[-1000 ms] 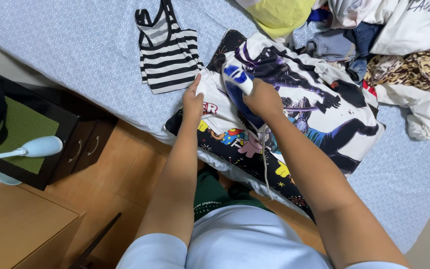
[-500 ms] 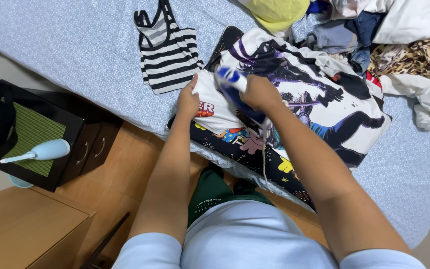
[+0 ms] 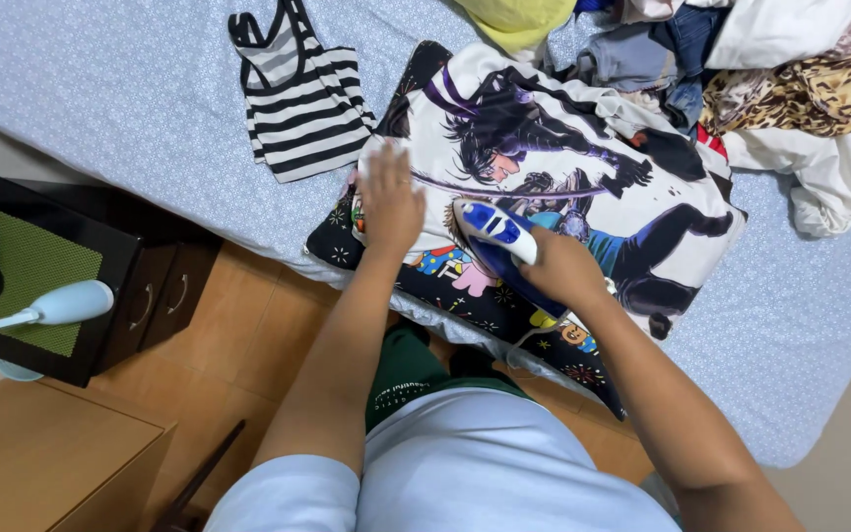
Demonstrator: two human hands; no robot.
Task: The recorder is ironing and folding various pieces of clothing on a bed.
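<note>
On soft printed fabric (image 3: 583, 167), right hand (image 3: 558, 271) grips smooth plastic iron (image 3: 494, 225).

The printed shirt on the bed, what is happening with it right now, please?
A person is ironing it. The right hand grips a blue and white iron and presses it on the printed shirt, which lies spread on the blue bedsheet. The left hand lies flat on the shirt's left part, holding the fabric down. A striped tank top lies beside it, and a pile of clothes sits at the upper right.
</note>
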